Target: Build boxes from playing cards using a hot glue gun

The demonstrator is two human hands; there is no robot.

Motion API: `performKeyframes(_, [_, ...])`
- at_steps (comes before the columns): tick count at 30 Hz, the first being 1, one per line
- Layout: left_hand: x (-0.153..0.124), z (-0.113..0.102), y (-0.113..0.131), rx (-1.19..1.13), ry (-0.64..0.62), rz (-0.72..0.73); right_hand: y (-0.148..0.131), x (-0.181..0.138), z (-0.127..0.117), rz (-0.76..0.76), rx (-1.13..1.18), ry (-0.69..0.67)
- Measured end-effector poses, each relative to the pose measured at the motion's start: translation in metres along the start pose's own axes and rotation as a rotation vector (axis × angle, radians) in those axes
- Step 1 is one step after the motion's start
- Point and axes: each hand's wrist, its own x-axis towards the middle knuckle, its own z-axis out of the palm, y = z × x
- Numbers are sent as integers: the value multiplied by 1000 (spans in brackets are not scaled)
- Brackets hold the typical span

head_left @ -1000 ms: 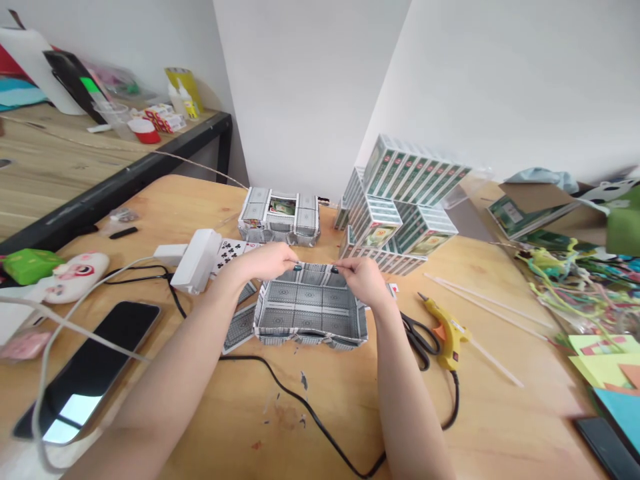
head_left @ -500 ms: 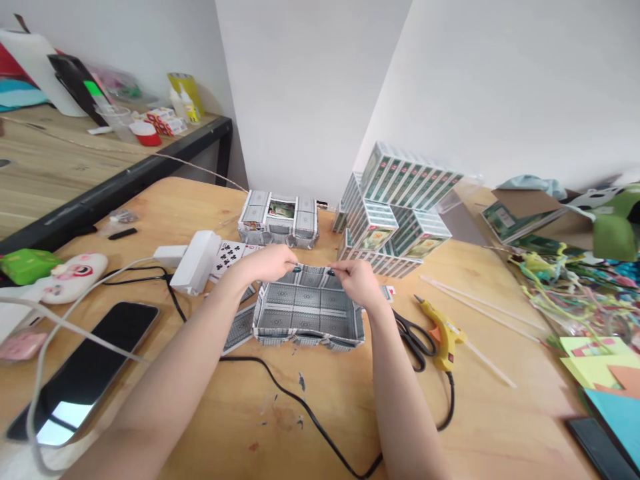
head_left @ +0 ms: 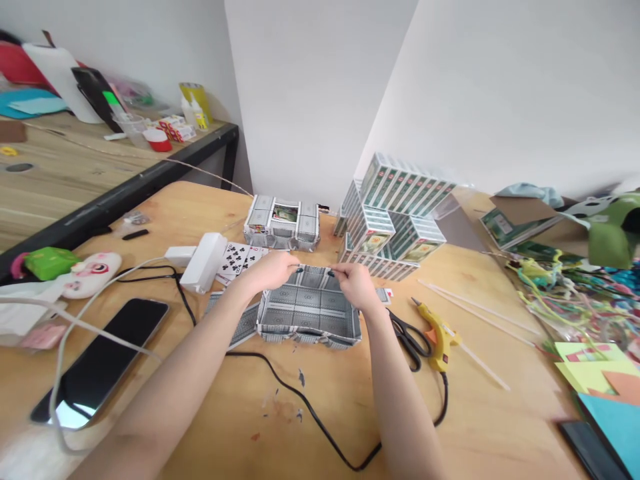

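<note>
A shallow open tray built from grey-backed playing cards point(head_left: 307, 313) lies on the wooden table in front of me. My left hand point(head_left: 273, 270) pinches its far wall from the left side. My right hand point(head_left: 353, 283) pinches the same far wall from the right. Both hands have their fingertips pressed together on the card edge. Loose cards point(head_left: 240, 257) lie face up just left of the tray, and one grey-backed card point(head_left: 245, 327) sits flat beside its left wall.
A yellow glue gun point(head_left: 435, 330) with a black cord point(head_left: 310, 413) and black scissors point(head_left: 407, 337) lie right of the tray. Stacked card boxes point(head_left: 395, 213) and another card-built box point(head_left: 283, 223) stand behind. A phone point(head_left: 103, 360), white charger point(head_left: 203, 253) and craft paper point(head_left: 600, 363) flank the sides.
My hands stay pinched on the tray's far wall. The view has shifted a little, so everything sits slightly further right and up in the picture.
</note>
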Motion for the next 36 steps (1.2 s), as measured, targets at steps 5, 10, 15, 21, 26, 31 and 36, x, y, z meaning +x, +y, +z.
performKeyframes(5, [-11, -3, 6, 58, 241, 65, 6, 1, -1, -18, 49, -30])
performKeyframes(10, [-6, -17, 16, 314, 276, 234, 7, 1, -2, -24, 58, -50])
performKeyframes(15, [1, -23, 21, 564, 239, 455, 3, 1, -4, -24, 51, -59])
performKeyframes(21, [1, -18, 13, 720, 283, 636, 1, -1, -5, -19, 38, -75])
performKeyframes(26, [0, -17, 5, 746, 304, 737, -1, -1, -5, -17, 25, -94])
performKeyframes(31, [3, -18, 2, 732, 248, 796, -4, -2, -6, -2, 18, -113])
performKeyframes(36, [7, -19, 1, 598, 190, 753, -7, -2, -6, 13, 5, -116])
